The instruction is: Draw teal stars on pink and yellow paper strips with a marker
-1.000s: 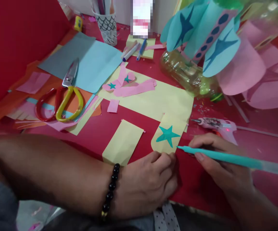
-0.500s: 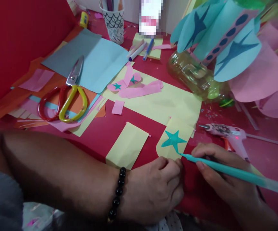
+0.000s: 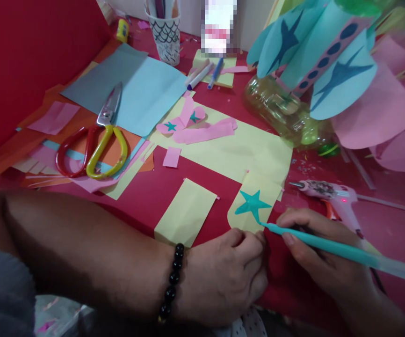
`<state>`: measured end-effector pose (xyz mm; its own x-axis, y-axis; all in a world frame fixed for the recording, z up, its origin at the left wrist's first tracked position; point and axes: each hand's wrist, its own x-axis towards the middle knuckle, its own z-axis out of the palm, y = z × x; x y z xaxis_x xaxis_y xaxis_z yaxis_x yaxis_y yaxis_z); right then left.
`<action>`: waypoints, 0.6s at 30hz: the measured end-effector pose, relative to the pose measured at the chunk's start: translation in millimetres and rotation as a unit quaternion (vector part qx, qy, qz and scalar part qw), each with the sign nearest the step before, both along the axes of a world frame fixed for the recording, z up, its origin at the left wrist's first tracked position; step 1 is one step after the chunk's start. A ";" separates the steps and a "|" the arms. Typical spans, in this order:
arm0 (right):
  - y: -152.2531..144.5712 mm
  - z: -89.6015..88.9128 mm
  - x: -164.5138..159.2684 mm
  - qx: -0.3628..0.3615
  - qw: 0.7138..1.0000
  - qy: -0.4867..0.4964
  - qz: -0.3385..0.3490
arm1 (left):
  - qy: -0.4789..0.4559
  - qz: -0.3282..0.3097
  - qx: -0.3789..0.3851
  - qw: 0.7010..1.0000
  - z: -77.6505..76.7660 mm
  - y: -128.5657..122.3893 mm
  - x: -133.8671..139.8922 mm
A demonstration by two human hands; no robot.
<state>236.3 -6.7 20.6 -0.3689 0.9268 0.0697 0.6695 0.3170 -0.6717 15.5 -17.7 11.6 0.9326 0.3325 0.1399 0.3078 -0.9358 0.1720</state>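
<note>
Nearest us, our left hand (image 3: 223,276) curls over the near edge of a rounded yellow paper (image 3: 244,220) on the red counter (image 3: 202,173); we can't make out whether its fingers pinch or only press. Our right hand (image 3: 323,255) has its fingers closed around a turquoise marker (image 3: 339,245), its tip at the lower point of the paper's turquoise star (image 3: 253,204). Left of this paper lies a plain yellow rectangle (image 3: 186,213); to its right, a pink glue gun (image 3: 329,190). Farther off we see scissors (image 3: 105,118), then a clear bottle (image 3: 279,110) and a patterned cup (image 3: 167,42).
</note>
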 end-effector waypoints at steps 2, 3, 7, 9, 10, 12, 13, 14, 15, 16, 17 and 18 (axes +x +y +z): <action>0.6 0.6 -0.7 -0.008 1.000 -0.002 0.002 | -0.002 -0.002 0.002 1.000 -0.3 -0.2 -0.4; 1.0 1.0 -1.1 -0.011 1.000 -0.002 0.002 | -0.002 -0.003 0.003 1.000 -0.4 -0.2 -0.5; 2.0 1.5 -2.4 -0.019 1.000 -0.001 0.007 | 0.001 -0.009 0.004 1.000 -0.1 0.3 -0.3; 1.9 1.3 -2.2 -0.021 1.000 -0.005 0.009 | 0.001 -0.009 0.007 1.000 -0.1 0.4 0.0; 1.7 1.1 -1.9 -0.021 1.000 -0.007 0.009 | 0.001 -0.007 0.008 1.000 -0.1 0.3 0.1; 1.2 1.1 -1.2 -0.022 1.000 -0.009 0.008 | 0.000 -0.004 0.010 1.000 -0.2 0.1 0.3; 1.0 1.2 -0.9 -0.022 1.000 -0.011 0.006 | 0.001 -0.003 0.011 1.000 -0.2 0.1 0.3; 0.8 1.4 -0.8 -0.023 1.000 -0.011 0.006 | 0.001 -0.004 0.011 1.000 -0.2 0.1 0.4; 0.7 1.5 -0.7 -0.023 1.000 -0.010 0.005 | 0.002 -0.006 0.011 1.000 -0.2 0.1 0.4; 0.6 1.7 -0.6 -0.024 1.000 -0.009 0.004 | 0.002 -0.008 0.012 1.000 -0.3 0.1 0.5; 0.5 1.8 -0.7 -0.025 1.000 -0.008 0.003 | 0.004 -0.008 0.012 1.000 -0.3 0.1 0.5; 0.4 1.8 -0.7 -0.025 1.000 -0.007 0.001 | 0.005 -0.009 0.012 1.000 -0.4 0.1 0.5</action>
